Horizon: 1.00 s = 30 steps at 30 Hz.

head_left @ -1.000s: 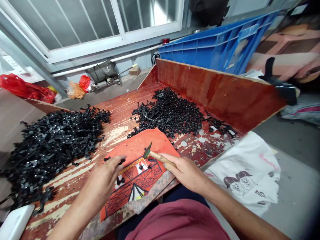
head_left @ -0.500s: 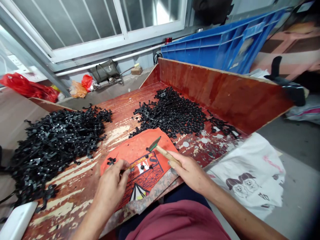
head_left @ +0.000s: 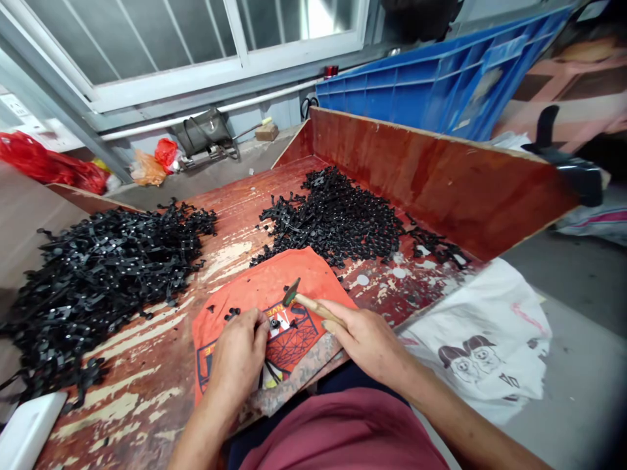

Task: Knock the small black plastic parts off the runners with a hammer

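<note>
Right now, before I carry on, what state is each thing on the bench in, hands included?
Orange cloth: spread out, loose black parts on it
Hammer: held, head over the cloth
Right hand: closed around the handle
Left hand: fingers bent, grip unclear
Left pile: heaped loosely
Right pile: heaped loosely
Bench: surface worn

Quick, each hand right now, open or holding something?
Left hand: fingers bent over the orange cloth; whether it holds anything can't be told.
Right hand: closed, holding the hammer.
</note>
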{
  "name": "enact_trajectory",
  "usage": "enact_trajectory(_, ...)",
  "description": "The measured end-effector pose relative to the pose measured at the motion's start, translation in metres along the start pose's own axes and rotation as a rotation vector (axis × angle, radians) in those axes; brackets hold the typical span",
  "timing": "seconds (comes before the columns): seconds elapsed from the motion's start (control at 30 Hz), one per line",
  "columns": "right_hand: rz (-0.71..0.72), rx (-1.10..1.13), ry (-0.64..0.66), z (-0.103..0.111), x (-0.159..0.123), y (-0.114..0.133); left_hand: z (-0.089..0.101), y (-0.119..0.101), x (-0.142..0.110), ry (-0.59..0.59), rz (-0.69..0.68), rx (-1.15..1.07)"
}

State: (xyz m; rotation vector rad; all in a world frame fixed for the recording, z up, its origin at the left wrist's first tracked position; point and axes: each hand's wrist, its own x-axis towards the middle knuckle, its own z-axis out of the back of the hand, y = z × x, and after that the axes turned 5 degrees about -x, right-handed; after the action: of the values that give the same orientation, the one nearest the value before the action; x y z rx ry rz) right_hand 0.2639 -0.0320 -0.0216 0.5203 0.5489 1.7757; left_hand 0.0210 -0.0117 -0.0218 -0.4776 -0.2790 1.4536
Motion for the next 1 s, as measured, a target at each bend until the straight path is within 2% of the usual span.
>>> enact_trajectory(0.3,0.015,-0.047,0.062,-0.001,0.001,0.003,0.005,0.005,0.007,0.087,0.064,-0.015)
enact_trajectory(0.47,0.054,-0.03,0.03,0.005,-0.002,0.008,0.009,0.006,0.012,0.139,0.058,-0.013)
enact_trajectory(0.63,0.117,-0.009,-0.023,0.007,-0.005,0.017,0.013,0.004,0.015,0.13,0.056,-0.04)
enact_trajectory(0.8,0.138,-0.152,0.039,-0.004,-0.007,0.018,0.014,0.001,0.017,0.133,0.068,-0.034)
enact_trajectory(0.93,0.156,-0.113,-0.03,-0.006,-0.009,0.019,0.013,0.001,0.016,0.118,0.058,-0.038)
enact_trajectory(1.0,0.14,-0.183,0.024,-0.007,-0.009,0.022,0.011,0.002,0.015,0.102,0.056,-0.015)
